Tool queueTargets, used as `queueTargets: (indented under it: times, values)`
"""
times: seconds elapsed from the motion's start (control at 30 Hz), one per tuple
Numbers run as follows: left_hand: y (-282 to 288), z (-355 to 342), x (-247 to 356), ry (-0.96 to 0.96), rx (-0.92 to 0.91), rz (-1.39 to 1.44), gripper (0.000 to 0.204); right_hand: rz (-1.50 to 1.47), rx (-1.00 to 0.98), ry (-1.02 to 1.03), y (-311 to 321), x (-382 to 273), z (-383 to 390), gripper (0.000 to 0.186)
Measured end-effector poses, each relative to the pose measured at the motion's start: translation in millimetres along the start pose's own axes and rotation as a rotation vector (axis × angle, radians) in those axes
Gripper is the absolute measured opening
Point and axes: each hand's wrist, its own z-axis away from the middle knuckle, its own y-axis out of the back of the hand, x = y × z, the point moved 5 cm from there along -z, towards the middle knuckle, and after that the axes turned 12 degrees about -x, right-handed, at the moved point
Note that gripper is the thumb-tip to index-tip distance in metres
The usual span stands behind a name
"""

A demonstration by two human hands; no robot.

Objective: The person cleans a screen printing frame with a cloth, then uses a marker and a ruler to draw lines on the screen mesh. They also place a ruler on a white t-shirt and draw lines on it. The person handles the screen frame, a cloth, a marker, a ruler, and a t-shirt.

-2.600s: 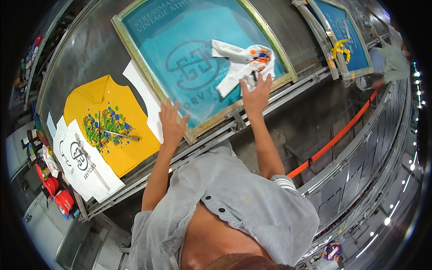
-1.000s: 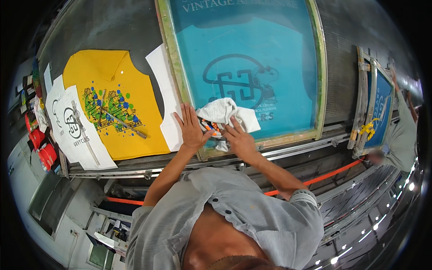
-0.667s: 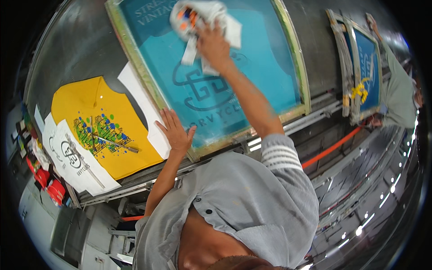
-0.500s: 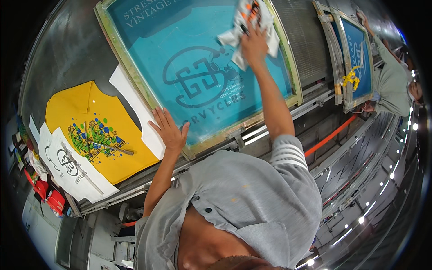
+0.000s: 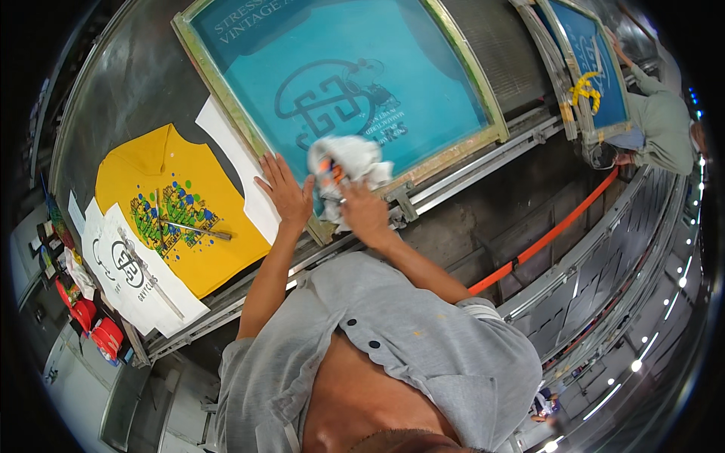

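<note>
My right hand (image 5: 365, 211) grips a bunched white cloth (image 5: 351, 155) with orange marks, pressed on the lower left of a framed turquoise printing screen (image 5: 430, 90) and slightly blurred. My left hand (image 5: 287, 192) lies open, fingers spread, on the screen's left frame edge near the lower corner. Left of the screen is a yellow shirt panel (image 5: 128, 170) with a green and blue print and metal rods (image 5: 204, 229) lying on it. A white panel (image 5: 249, 174) sits between them; white printed pieces (image 5: 121, 279) overlap the yellow one's lower left.
A second blue screen (image 5: 578, 38) with yellow tape stands at right, where another person (image 5: 657, 128) in grey-green leans over the table. An orange bar (image 5: 555, 230) runs below the table's metal rail (image 5: 529, 140). Red items (image 5: 106, 336) sit at far left.
My right hand and the cloth have come down from the screen's upper right to its lower left, beside my left hand. My left hand still rests at the frame's edge; the view has shifted.
</note>
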Motion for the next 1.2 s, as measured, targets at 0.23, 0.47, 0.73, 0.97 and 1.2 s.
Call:
queueTargets:
  times: [0.23, 0.47, 0.73, 0.97, 1.2]
  values:
    - [-1, 0, 2, -0.004, 0.008, -0.014, 0.087, -0.01, 0.022, 0.14, -15, -10, 19, 0.045]
    - [-1, 4, 3, 0.001, 0.039, -0.031, 0.083, -0.028, 0.16, -0.317, 68, 116, -4, 0.038]
    - [2, 6, 2, -0.036, 0.118, 0.108, 0.071, 0.053, 0.281, -0.327, 80, 129, -30, 0.026]
    - [0, 4, -28, -0.072, 0.123, 0.343, 0.063, -0.594, -0.404, 0.324, 0, -46, 28, 0.023]
    - [11, 1, -2, 0.039, -0.053, -0.115, 0.071, -0.83, -0.608, 0.312, 53, -34, 87, 0.017]
